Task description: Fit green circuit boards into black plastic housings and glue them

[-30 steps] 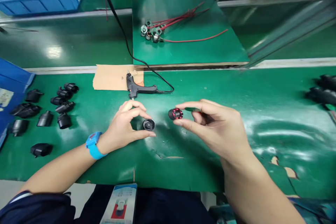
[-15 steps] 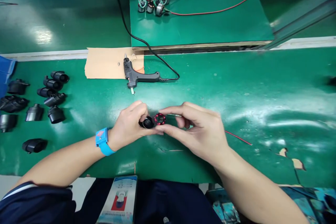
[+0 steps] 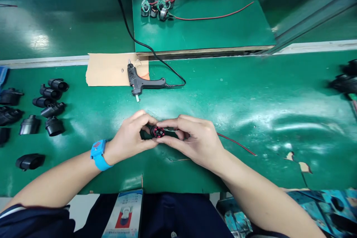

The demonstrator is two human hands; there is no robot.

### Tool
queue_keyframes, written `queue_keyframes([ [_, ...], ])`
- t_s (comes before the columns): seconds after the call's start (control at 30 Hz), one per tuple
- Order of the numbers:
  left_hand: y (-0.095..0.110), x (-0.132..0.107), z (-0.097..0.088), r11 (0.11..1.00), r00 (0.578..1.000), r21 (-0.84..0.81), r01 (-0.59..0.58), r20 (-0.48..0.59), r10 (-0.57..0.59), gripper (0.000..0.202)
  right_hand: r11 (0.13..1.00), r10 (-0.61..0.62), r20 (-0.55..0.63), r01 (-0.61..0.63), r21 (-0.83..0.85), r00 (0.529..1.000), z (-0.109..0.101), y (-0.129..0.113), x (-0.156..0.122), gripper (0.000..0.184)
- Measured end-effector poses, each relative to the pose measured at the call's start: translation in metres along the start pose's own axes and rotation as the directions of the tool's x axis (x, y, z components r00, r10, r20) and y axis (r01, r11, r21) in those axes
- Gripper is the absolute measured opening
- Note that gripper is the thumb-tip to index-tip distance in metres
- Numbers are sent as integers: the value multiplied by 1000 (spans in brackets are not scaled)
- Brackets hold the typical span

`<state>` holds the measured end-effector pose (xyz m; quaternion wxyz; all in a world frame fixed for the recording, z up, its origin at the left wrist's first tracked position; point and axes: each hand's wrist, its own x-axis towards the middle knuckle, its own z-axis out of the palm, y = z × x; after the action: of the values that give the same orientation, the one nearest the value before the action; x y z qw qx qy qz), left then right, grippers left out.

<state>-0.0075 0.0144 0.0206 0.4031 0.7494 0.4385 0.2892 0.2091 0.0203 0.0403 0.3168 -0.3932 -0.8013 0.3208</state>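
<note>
Two bare hands meet low at the middle of a green surface (image 3: 228,93). The left hand (image 3: 130,134) pinches a small black housing (image 3: 152,131) between thumb and fingers, mostly hidden by the grip. The right hand (image 3: 199,137) grips a motor (image 3: 160,132) with a red-and-black ringed face between thumb and fingertips, held against the housing; how far it sits inside cannot be told. A thin red wire (image 3: 237,143) trails from beneath the right hand toward the right. The left wrist wears a bright blue band (image 3: 98,155).

Just beyond the hands, a black glue gun (image 3: 146,83) lies on its side, its nozzle end over a piece of cardboard (image 3: 104,70); its black cable (image 3: 125,20) loops away upward. To the left, more black housings (image 3: 55,126) stand and lie in a loose group. At the far side, on a raised green board (image 3: 206,34), several motors (image 3: 163,14) cluster with red leads stretching right. Dark, blurred parts (image 3: 344,83) sit at the right edge.
</note>
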Motion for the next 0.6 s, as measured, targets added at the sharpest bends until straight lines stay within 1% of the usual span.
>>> queue_keyframes([
  [0.2,-1,1,2,1000,999,-6,-27,16,27,26,999,48,132,-45,-26,990,-8,0,1,26],
  [0.33,-1,1,2,999,1000,-30,-18,4,18,28,992,102,231,-117,53,968,-20,1,4,44],
  [0.37,-1,2,2,999,1000,-39,-14,4,14,31,988,117,244,-139,75,963,-24,2,4,46],
  [0.4,-1,2,2,999,1000,-46,-11,7,12,33,983,131,248,-158,93,960,-26,3,5,43],
  [0.5,0,3,2,999,1000,-44,-14,18,15,33,977,156,210,-182,112,965,-31,6,7,24],
  [0.6,0,4,1,999,1000,-27,-22,21,23,30,982,132,148,-150,118,980,-27,5,7,18],
])
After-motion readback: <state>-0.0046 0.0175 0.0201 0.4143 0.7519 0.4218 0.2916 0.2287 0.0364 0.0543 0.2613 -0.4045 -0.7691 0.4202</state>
